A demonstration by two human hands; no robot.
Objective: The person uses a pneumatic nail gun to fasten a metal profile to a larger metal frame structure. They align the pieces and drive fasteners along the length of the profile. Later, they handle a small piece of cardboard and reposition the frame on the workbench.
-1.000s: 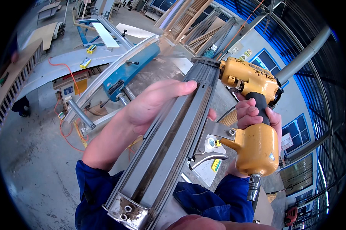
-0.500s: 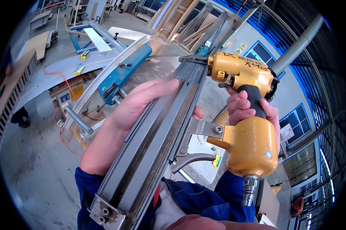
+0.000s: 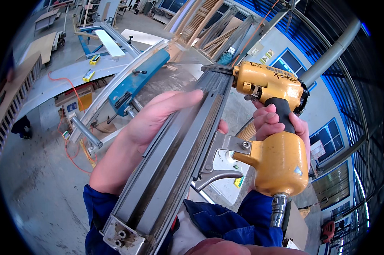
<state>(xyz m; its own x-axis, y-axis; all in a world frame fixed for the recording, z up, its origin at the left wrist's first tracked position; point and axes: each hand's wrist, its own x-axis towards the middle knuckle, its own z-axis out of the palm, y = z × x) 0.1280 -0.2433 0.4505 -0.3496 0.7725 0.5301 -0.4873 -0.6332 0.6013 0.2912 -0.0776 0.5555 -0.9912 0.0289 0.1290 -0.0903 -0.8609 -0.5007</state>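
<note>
A yellow pneumatic nail gun [image 3: 281,159] fills the middle of the view, held up close in both hands. Wrapped round its black grip is my right hand [image 3: 268,122], fingers closed. My left hand [image 3: 166,108] clasps the long grey magazine [image 3: 175,165] near its far end, the thumb lying across the top and a fingertip showing on the other side. A curved metal latch lever [image 3: 224,174] sits under the bracket that joins magazine and body. The silver air fitting [image 3: 278,210] points down from the grip's base; no hose shows on it.
At the left stands a long work table [image 3: 102,70] with small yellow boxes [image 3: 89,75] and an orange hose. Beside it is a machine with a blue beam [image 3: 139,80]. Timber strips [image 3: 226,38] lean at the back. A slatted wooden piece [image 3: 17,93] lies far left.
The nail gun and both hands have shifted very slightly right and down in view. Both grips stay the same.
</note>
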